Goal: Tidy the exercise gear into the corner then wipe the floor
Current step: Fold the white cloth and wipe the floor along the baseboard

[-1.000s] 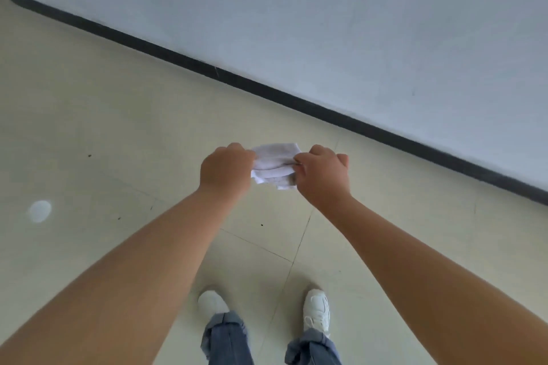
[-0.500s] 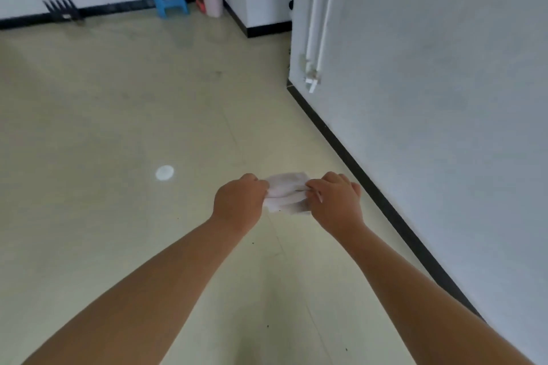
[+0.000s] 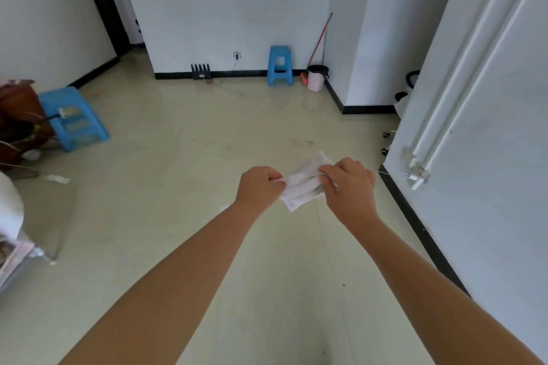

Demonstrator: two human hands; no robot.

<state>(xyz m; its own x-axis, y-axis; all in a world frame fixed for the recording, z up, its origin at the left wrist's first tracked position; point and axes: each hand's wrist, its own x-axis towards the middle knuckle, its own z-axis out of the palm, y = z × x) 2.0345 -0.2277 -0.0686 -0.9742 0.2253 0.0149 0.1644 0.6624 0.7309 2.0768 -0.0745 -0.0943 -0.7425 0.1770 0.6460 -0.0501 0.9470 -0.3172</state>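
Held in the air above the floor [image 3: 178,216], between both hands, in front of the body: a folded white cloth [image 3: 304,184]. Left hand [image 3: 261,187] curled, pinching the left edge of the cloth between thumb and fingers. Right hand [image 3: 350,184] curled, gripping the right edge, fingers wrapped over the top fold. Cloth partly folded, one corner hanging loose below the hands.

Near the far wall: one blue stool [image 3: 279,64], a pink bucket [image 3: 316,77] with a long-handled tool leaning in the corner beside it. Second blue stool [image 3: 72,118] at the left edge of the floor, next to dark red items. Small white scrap [image 3: 56,178] lying on the floor near the left.

No exercise gear clearly identifiable; status of the tidying step not determinable. Likely step in hand: preparing the cloth for wiping.

Risks from here:
- Loss of grip on one edge, causing the cloth to unfold or drop.
- Wiping with loose folds, giving poor contact and streaks.
- Loose scrap and dark specks on the floor smeared instead of lifted.
- Glossy floor possibly slippery underfoot once wet.
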